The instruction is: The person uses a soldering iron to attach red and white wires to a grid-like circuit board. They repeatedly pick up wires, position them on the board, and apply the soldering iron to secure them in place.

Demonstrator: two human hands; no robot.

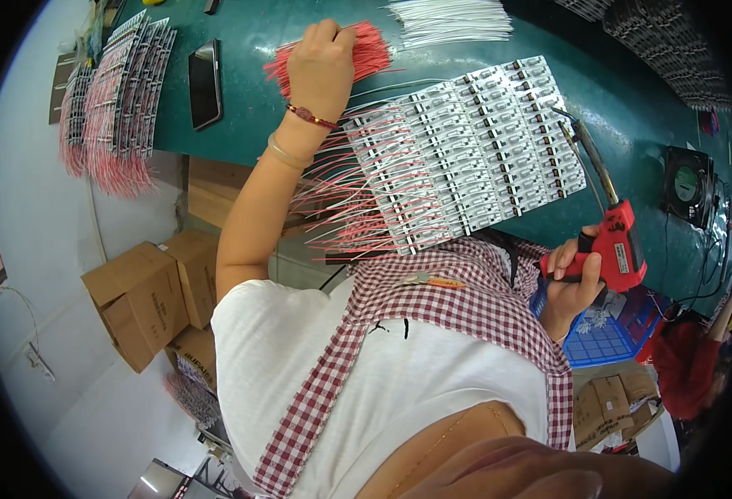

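Note:
My left hand reaches to the far side of the table, its fingers curled down and closed on red wires in a loose pile; how many they grip is hidden. In my right hand is a red soldering gun, held by its handle, its long metal tip pointing toward the right edge of a circuit board panel. This white panel lies tilted on the table with rows of small components. Red and white wires stick out from its left side and overhang the table edge.
Beyond the panel lies a bundle of white wires. A phone rests left of the red pile, with wired panels farther left. At right are a black round-dialed device and a blue basket. Cardboard boxes stand lower left.

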